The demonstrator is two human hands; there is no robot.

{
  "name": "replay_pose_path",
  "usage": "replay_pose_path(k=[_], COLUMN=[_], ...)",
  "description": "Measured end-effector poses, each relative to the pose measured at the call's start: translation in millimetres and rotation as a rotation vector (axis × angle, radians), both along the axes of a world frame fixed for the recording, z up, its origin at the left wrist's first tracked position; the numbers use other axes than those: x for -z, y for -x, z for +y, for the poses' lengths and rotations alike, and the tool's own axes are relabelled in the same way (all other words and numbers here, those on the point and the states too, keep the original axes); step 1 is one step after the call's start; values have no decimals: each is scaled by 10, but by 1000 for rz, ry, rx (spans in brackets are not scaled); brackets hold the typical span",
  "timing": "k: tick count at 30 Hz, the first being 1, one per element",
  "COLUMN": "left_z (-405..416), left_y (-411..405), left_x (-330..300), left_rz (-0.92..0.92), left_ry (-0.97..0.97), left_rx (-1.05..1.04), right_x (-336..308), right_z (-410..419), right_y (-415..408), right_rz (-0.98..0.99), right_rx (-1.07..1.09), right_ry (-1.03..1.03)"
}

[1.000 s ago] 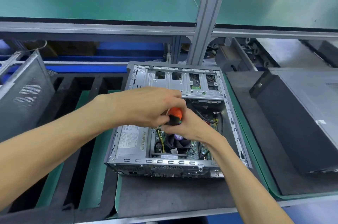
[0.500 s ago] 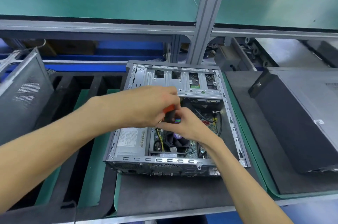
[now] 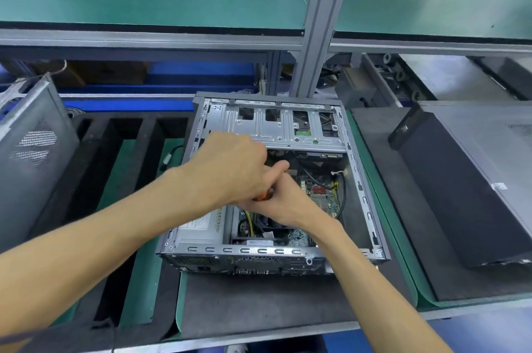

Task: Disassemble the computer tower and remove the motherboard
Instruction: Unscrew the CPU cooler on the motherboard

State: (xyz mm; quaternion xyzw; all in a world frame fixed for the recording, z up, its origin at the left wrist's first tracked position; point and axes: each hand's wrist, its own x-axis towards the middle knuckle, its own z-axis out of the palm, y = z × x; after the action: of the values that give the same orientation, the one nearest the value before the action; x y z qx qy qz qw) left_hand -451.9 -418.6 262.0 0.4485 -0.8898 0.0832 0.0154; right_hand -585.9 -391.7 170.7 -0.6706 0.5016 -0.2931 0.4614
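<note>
A computer tower (image 3: 273,185) lies open-side-up on the surface (image 3: 259,301), exposing its motherboard (image 3: 319,194); left hand (image 3: 230,174) and right hand (image 3: 283,200) curl together around an orange-handled screwdriver (image 3: 262,196).

Most of the orange-handled tool (image 3: 262,196) is covered by the left hand (image 3: 230,168) and right hand (image 3: 283,198); its tip is hidden. Part of the motherboard (image 3: 319,193) is concealed beneath them. The black tower (image 3: 460,185) is cut off at the right edge.
</note>
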Motion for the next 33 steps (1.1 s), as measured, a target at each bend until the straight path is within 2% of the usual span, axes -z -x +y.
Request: replay_pose_path(k=[1,2,4,5,6,7,9,12,15,18,22,28,31,33], left_z=[0,-49,-199,-274,-313,-316,-269,-180,-223,-298,-329,-431,-409,-428], left_y=[-18,-64,-158,-168,-153,-116,-23,156,341,390,370,381,361,360], left_x=[9,6,16,93,210,354,737,1234,1453,1485,1532,1494,1550,1553], left_rz=[12,42,281,418,489,463,260,-68,-154,-105,-67,-74,-101,-91], left_ry=[-100,-299,-864,-991,-967,-827,-577,-461,-431,-438,-420,-429,-353,-385], left_rx=[-29,-65,-148,-166,-173,-156,-47,144,220,199,187,207,257,221], right_x=[25,48,72,69,67,65,69,95,166,193,178,267,275,292], right_z=[17,35,30,12,-13,-48,-132,-226,-238,-236,-230,-211,-206,-203], right_y=[15,47,168,245,336,436,664,868,855,824,853,818,792,784], right_rz=[0,-8,-78,-140,-211,-296,-496,-750,-706,-633,-701,-445,-412,-413], right_rx=[-7,-11,58,156,304,490,840,1023,965,915,940,879,778,723], right_ry=[-10,-6,26,46,62,71,81,119,142,170,194,254,210,159])
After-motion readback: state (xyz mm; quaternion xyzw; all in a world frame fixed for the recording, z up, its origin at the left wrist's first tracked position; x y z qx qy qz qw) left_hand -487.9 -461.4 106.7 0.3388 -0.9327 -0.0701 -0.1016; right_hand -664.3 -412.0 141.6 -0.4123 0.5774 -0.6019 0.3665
